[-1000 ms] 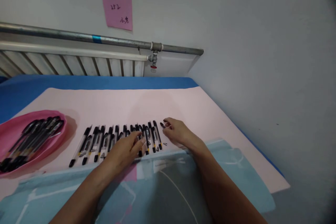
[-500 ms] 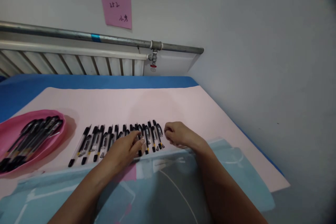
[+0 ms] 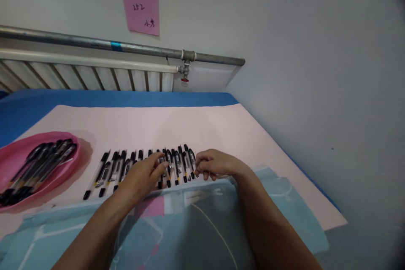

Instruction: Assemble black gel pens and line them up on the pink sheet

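A row of black-and-clear pens (image 3: 95, 177) lies on the pink sheet, with shorter black cap pieces (image 3: 192, 158) between them and small dark bits (image 3: 189, 178) near their lower ends. My left hand (image 3: 145, 175) rests over the middle of the row and covers part of several pens. Its thumb and forefinger are apart, and nothing shows between them. At the row's right end, my right hand (image 3: 215, 163) has its fingers curled down beside the last pen. Whatever its fingertips may hold is too small to make out.
A pink basin (image 3: 68, 173) full of similar pens stands at the left. Light blue patterned cloth (image 3: 177, 228) covers the near edge of the pink sheet (image 3: 142, 122). Behind the blue surface (image 3: 133, 98) are a radiator (image 3: 104, 78) and a metal pipe (image 3: 142, 48); a wall rises at the right.
My left hand has shifted slightly left and away from the pens at right. My right hand has moved a little left and lower, its fingers loosening toward the row's end.
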Available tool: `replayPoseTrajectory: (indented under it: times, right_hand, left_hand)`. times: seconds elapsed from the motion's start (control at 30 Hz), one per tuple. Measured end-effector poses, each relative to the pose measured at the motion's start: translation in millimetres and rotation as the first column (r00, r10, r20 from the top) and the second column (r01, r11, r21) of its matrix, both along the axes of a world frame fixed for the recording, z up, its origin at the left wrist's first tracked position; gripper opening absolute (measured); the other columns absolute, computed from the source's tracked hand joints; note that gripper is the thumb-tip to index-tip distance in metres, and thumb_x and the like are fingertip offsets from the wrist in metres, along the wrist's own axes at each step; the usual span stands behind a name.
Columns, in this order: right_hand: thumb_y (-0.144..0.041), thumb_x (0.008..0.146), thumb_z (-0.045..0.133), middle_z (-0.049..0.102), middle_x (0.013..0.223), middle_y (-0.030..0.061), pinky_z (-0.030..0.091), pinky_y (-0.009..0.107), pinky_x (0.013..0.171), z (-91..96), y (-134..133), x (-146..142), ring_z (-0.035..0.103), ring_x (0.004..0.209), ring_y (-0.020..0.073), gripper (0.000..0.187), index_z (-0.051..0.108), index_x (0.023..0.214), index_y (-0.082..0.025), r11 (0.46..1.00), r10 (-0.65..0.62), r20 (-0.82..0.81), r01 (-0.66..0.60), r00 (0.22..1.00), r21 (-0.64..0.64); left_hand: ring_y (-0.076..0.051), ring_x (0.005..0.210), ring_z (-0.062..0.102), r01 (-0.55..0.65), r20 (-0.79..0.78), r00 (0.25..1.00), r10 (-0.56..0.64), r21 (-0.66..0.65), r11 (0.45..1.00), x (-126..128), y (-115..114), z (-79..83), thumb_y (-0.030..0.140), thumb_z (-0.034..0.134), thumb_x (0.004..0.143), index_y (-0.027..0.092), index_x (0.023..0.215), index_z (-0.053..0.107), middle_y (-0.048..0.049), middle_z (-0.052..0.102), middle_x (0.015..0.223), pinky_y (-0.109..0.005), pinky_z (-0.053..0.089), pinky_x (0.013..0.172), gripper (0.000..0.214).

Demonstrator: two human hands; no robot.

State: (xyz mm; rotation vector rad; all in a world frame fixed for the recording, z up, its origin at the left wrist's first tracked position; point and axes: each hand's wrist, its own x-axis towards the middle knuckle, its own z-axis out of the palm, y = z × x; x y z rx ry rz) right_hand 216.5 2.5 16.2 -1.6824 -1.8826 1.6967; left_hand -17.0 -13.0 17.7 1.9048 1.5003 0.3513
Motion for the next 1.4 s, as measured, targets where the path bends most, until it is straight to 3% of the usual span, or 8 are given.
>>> replayPoseTrajectory:
  times: [0.17, 0.37, 0.77, 1.0, 1.13, 1.27, 1.33, 1.4]
  right_hand:
    - [-0.017, 0.067, 0.046, 0.064, 0.066, 0.0022, 0.037, 0.016, 0.038, 2.5, 2, 2, 0.054, 0.048, 0.0085, 0.006, 0.052, 0.069, -0.016, 0.994, -0.089, -0.055, 0.093, 0.994, 0.065]
    - [-0.017, 0.066, 0.048, 0.065, 0.068, 0.0018, 0.032, 0.015, 0.035, 5.3, -1, 4, 0.05, 0.043, 0.0056, 0.005, 0.053, 0.067, -0.016, 0.998, 0.009, 0.016, -0.009, 1.0, -0.058]
    - [-0.022, 0.07, 0.048, 0.058, 0.049, -0.0026, 0.026, 0.017, 0.032, -7.7, 7, 10, 0.039, 0.032, 0.0052, 0.011, 0.057, 0.073, -0.017, 0.998, -0.056, 0.049, 0.055, 0.997, 0.022]
    - [-0.017, 0.067, 0.046, 0.054, 0.044, -0.0034, 0.025, 0.018, 0.031, 1.6, 5, 5, 0.037, 0.03, 0.0054, 0.007, 0.053, 0.066, -0.016, 0.996, -0.09, 0.069, 0.091, 0.994, -0.011]
    - [-0.015, 0.066, 0.042, 0.049, 0.043, -0.0034, 0.023, 0.017, 0.031, -1.6, 5, 4, 0.039, 0.032, 0.0055, 0.009, 0.049, 0.06, -0.017, 0.958, -0.26, 0.042, 0.252, 0.965, 0.138]
    - [-0.022, 0.068, 0.043, 0.045, 0.044, -0.0025, 0.02, 0.018, 0.031, -21.9, 14, 7, 0.038, 0.034, 0.007, 0.01, 0.048, 0.06, -0.018, 0.926, -0.356, 0.003, 0.352, 0.935, 0.139]
    - [-0.024, 0.067, 0.046, 0.046, 0.049, -0.001, 0.018, 0.019, 0.033, -29.8, 18, 8, 0.04, 0.038, 0.0074, 0.01, 0.047, 0.059, -0.019, 0.913, -0.383, -0.043, 0.385, 0.923, 0.134]
    - [-0.025, 0.067, 0.048, 0.047, 0.053, 0.0002, 0.02, 0.019, 0.035, -32.4, 19, 8, 0.043, 0.042, 0.0078, 0.011, 0.048, 0.058, -0.019, 0.911, -0.387, -0.08, 0.394, 0.919, 0.12]
  left_hand:
    - [-0.019, 0.069, 0.059, -0.032, 0.039, 0.999, 0.031, 0.031, 0.999, -9, 3, -2.9, 0.043, 0.034, 0.081, 0.016, 0.116, 0.051, -0.0046, 0.064, 0.074, -0.027, 0.04, 0.061, 0.047]
    - [-0.021, 0.072, 0.059, -0.038, -0.056, 0.998, 0.042, 0.063, 0.997, -14, 6, 1.0, 0.043, 0.033, 0.082, 0.016, 0.116, 0.05, -0.006, 0.064, 0.077, -0.027, 0.039, 0.062, 0.048]
    - [-0.019, 0.072, 0.059, -0.071, -0.103, 0.991, 0.08, 0.087, 0.994, -17, 9, -1.3, 0.041, 0.034, 0.082, 0.017, 0.115, 0.051, -0.005, 0.065, 0.079, -0.026, 0.039, 0.062, 0.045]
    - [-0.018, 0.066, 0.061, -0.121, -0.092, 0.987, 0.132, 0.122, 0.985, -26, 13, -1.4, 0.043, 0.036, 0.081, 0.017, 0.114, 0.053, -0.0031, 0.066, 0.073, -0.025, 0.039, 0.059, 0.045]
    - [-0.018, 0.076, 0.062, -0.219, -0.037, 0.973, 0.23, 0.187, 0.958, -39, 17, -1.3, 0.038, 0.038, 0.082, 0.016, 0.111, 0.056, -0.0065, 0.068, 0.083, -0.025, 0.041, 0.065, 0.041]
    - [-0.019, 0.081, 0.062, -0.424, -0.023, 0.883, 0.469, 0.39, 0.818, -78, 28, 3.4, 0.034, 0.037, 0.084, 0.016, 0.105, 0.059, -0.0074, 0.068, 0.087, -0.027, 0.043, 0.071, 0.036]
    - [-0.02, 0.093, 0.059, -0.527, -0.048, 0.766, 0.641, 0.523, 0.67, -106, 30, 7.7, 0.029, 0.037, 0.084, 0.014, 0.104, 0.06, -0.0096, 0.066, 0.099, -0.028, 0.042, 0.079, 0.034]
    - [-0.022, 0.099, 0.056, -0.594, -0.142, 0.616, 0.775, 0.563, 0.575, -132, 30, 10.1, 0.027, 0.034, 0.084, 0.014, 0.101, 0.061, -0.0105, 0.064, 0.103, -0.03, 0.041, 0.083, 0.034]
